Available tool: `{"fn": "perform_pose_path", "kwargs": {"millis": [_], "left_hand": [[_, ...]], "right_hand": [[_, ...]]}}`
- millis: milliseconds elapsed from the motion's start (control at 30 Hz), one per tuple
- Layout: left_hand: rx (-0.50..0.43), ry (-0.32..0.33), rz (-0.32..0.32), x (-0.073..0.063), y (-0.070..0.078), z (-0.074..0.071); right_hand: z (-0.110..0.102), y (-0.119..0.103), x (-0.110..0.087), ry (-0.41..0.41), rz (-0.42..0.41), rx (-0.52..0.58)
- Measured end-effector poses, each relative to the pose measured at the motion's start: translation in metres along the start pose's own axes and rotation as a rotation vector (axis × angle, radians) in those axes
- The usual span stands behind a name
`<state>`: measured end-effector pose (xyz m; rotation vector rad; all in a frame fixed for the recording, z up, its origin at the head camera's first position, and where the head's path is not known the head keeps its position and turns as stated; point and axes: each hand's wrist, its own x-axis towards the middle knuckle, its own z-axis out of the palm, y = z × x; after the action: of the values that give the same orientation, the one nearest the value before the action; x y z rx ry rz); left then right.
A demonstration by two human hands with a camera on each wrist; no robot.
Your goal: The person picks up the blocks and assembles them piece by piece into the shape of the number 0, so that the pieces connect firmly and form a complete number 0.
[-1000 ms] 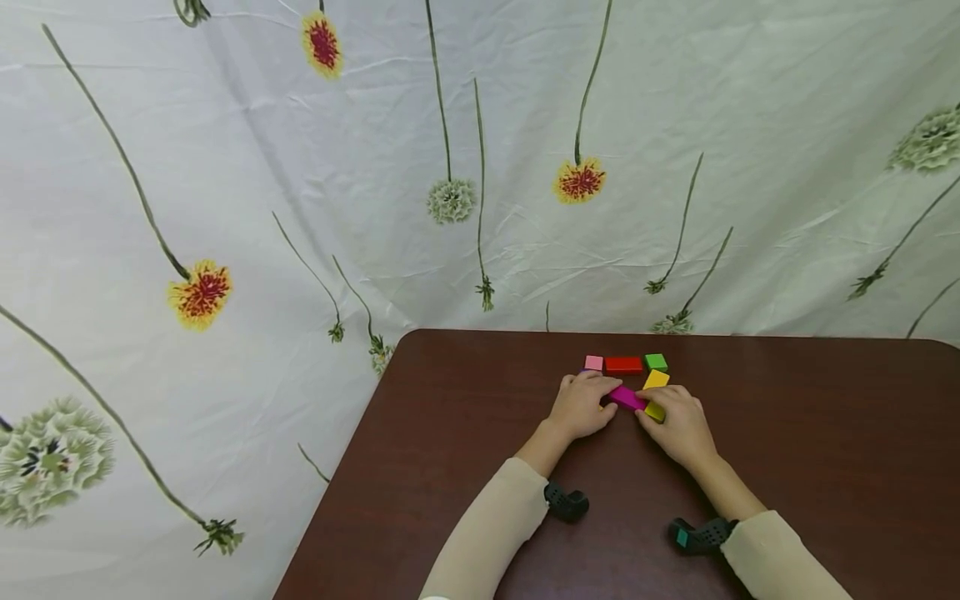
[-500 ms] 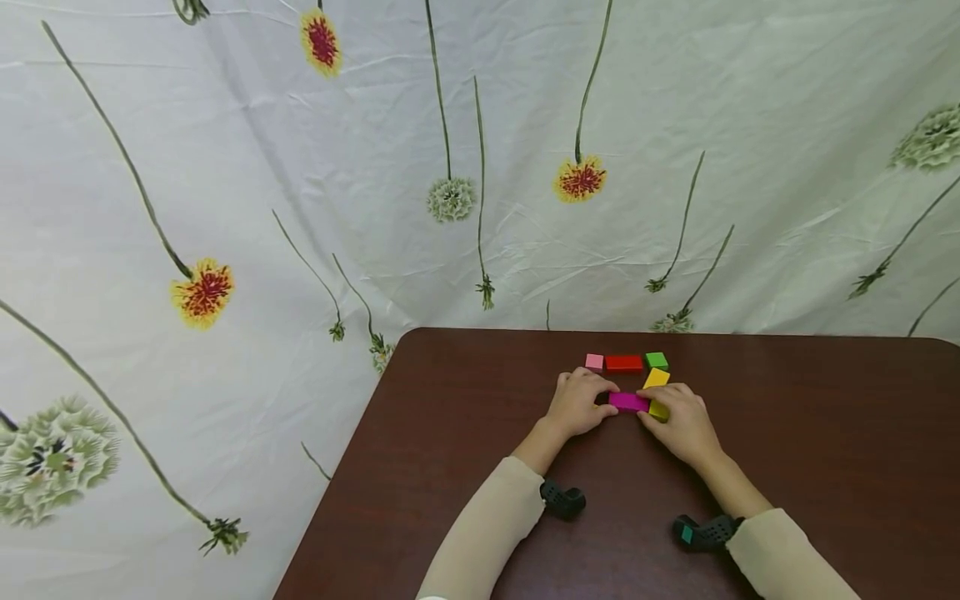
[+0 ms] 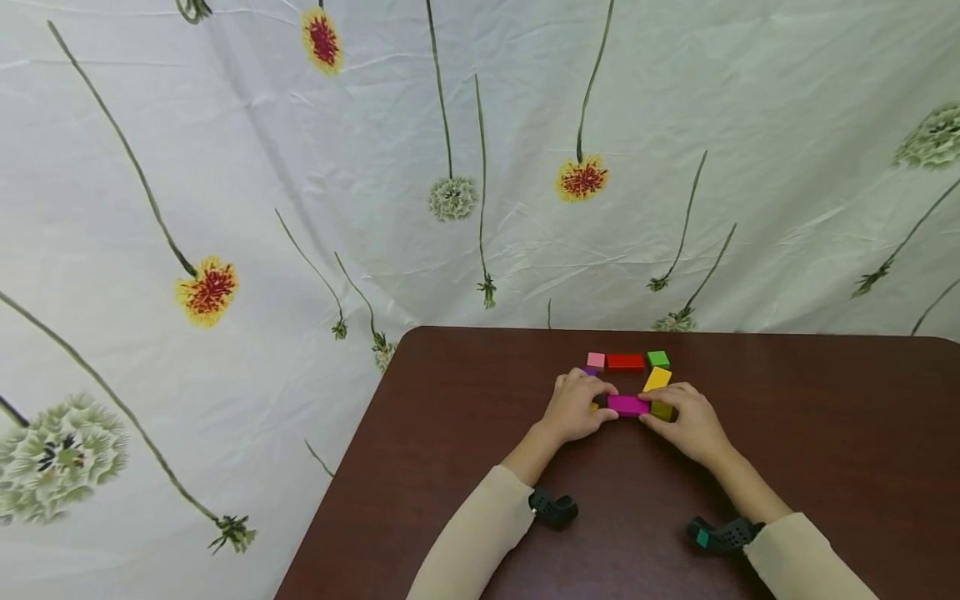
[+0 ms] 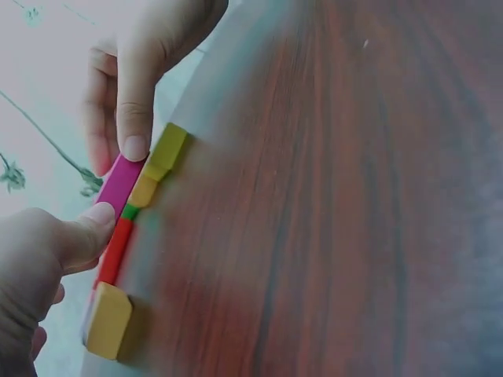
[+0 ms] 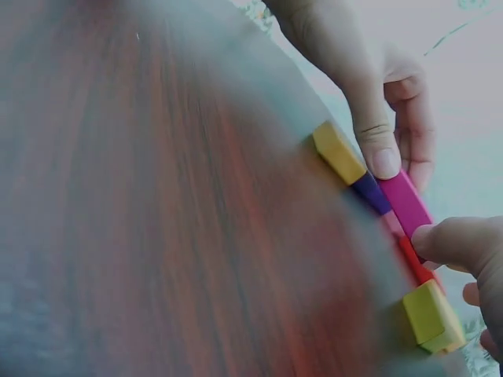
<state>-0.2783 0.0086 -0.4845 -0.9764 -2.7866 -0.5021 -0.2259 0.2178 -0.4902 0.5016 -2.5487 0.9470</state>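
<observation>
A magenta oblong block (image 3: 628, 406) spans the gap between the two hands. My left hand (image 3: 573, 406) pinches its left end with the thumb in front, while my right hand (image 3: 692, 421) pinches the right end. Beside the right fingers lie a yellow block (image 3: 657, 378) and a darker yellow-green block (image 3: 662, 410). Near the left hand are a purple block (image 5: 371, 194) and a yellow block (image 5: 339, 153), mostly covered by that hand in the head view. Behind the magenta block, a pink block (image 3: 596, 361), a red oblong block (image 3: 625, 362) and a green block (image 3: 658, 359) form a row.
The blocks stand near the far edge of a dark brown table (image 3: 465, 400). A white cloth (image 3: 375, 150) with flower prints hangs behind it. A black strap (image 3: 553, 508) is on the left wrist, another black strap (image 3: 723, 536) on the right.
The magenta block has turned from slanted to level across the head view and come slightly nearer the person. Both hands keep hold of it; the forearms have spread a little apart.
</observation>
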Motion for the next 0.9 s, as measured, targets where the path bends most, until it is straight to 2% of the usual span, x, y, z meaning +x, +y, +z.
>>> {"fn": "perform_pose_path", "kwargs": {"millis": [200, 433, 600, 900], "left_hand": [[-0.049, 0.004, 0.045, -0.011, 0.003, -0.009], [-0.152, -0.016, 0.094, -0.036, 0.010, -0.018], [-0.145, -0.040, 0.135, -0.055, 0.013, -0.020], [-0.147, -0.065, 0.139, -0.087, 0.020, -0.018]], "right_hand": [[-0.008, -0.009, -0.009, -0.022, 0.022, 0.045], [-0.008, -0.019, -0.030, -0.016, -0.012, 0.061], [-0.004, -0.026, -0.046, 0.016, -0.063, 0.078], [0.007, -0.035, -0.071, 0.022, -0.121, 0.151]]}}
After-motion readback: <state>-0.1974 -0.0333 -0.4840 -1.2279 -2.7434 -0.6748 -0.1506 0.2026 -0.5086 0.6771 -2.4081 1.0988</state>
